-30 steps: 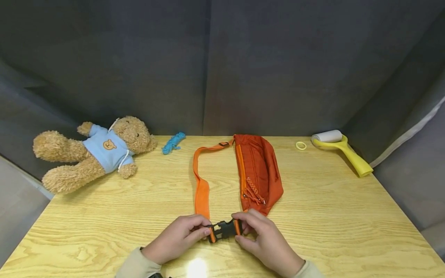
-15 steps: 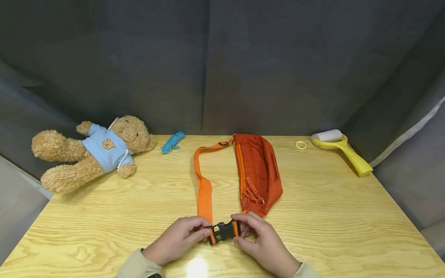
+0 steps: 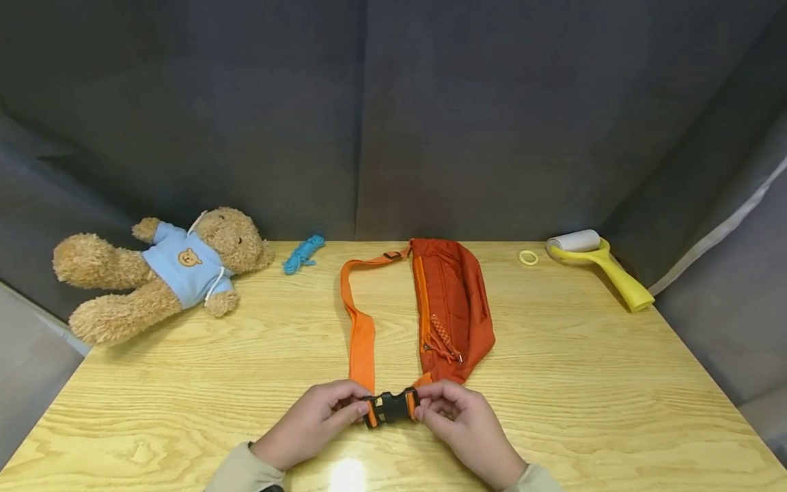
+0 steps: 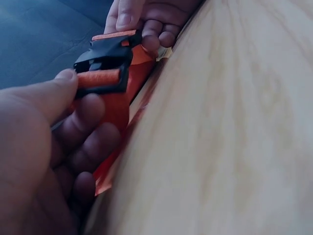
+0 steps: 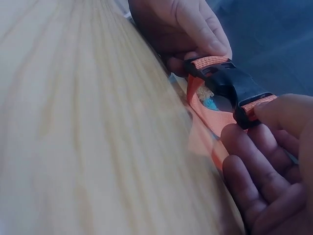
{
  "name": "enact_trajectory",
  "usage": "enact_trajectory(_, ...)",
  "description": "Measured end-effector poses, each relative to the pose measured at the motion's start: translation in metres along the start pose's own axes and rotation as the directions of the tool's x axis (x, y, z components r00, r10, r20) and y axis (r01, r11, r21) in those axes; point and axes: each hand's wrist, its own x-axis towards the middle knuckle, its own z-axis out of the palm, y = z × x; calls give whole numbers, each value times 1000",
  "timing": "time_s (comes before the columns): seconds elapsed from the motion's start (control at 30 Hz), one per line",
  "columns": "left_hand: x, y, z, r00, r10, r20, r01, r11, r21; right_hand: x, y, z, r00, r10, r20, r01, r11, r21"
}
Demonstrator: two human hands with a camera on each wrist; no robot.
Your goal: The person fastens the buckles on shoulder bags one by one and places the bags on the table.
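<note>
An orange-red waist bag (image 3: 458, 301) lies on the wooden table, its orange strap (image 3: 363, 342) looping out to the left. Both strap ends meet at a black side-release buckle (image 3: 393, 406) near the front. My left hand (image 3: 320, 420) pinches the left end of the buckle between thumb and fingers. On the opposite end, my right hand (image 3: 470, 427) pinches the socket half where the webbing passes through. The two halves are in line and joined, with prong gaps showing in the head view. Whether they are fully latched I cannot tell.
A teddy bear (image 3: 160, 270) in a blue top lies at the left. Blue cord (image 3: 304, 254) sits at the back edge. A yellow ring (image 3: 528, 257) and a yellow-handled roller (image 3: 605, 263) lie at the back right. A dark curtain (image 3: 393, 123) hangs behind the table.
My right hand has shifted slightly left, nearer the left hand, and its fingers have curled closer on the buckle. The strap's near left part has shifted slightly right.
</note>
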Motion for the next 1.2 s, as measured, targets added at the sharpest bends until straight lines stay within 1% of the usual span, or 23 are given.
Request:
enact_trajectory(0.13, 0, 0, 2, 999, -13, -44, 12, 1000, -11, 0, -2, 0, 998, 55, -1, -55, 998, -11)
enact_trajectory(0.23, 1, 0, 3, 996, -30, -80, 27, 999, -38, 1, -3, 0, 996, 88, -12, -88, 996, -22)
enact_trajectory(0.33, 1, 0, 4, 992, -50, -118, 43, 997, -60, 1, -3, 0, 995, 102, -21, -103, 994, -23)
enact_trajectory(0.43, -1, 1, 4, 988, -67, -138, 57, 995, -76, 1, -3, 0, 994, 106, -24, -106, 994, -14)
enact_trajectory(0.6, -1, 1, 5, 985, -84, -151, 65, 990, -127, 2, -3, -2, 994, 106, -14, -106, 994, 16)
enact_trajectory(0.83, -1, 2, 6, 977, -140, -159, 105, 972, -208, 2, -3, -3, 992, 125, -6, -125, 991, 38)
enact_trajectory(0.97, -1, 2, 6, 974, -150, -168, 111, 969, -222, 2, -2, -4, 990, 138, -9, -138, 990, 33)
enact_trajectory(1.2, -1, 4, 6, 972, -151, -180, 108, 967, -229, 3, -2, -4, 992, 128, 2, -128, 990, 58)
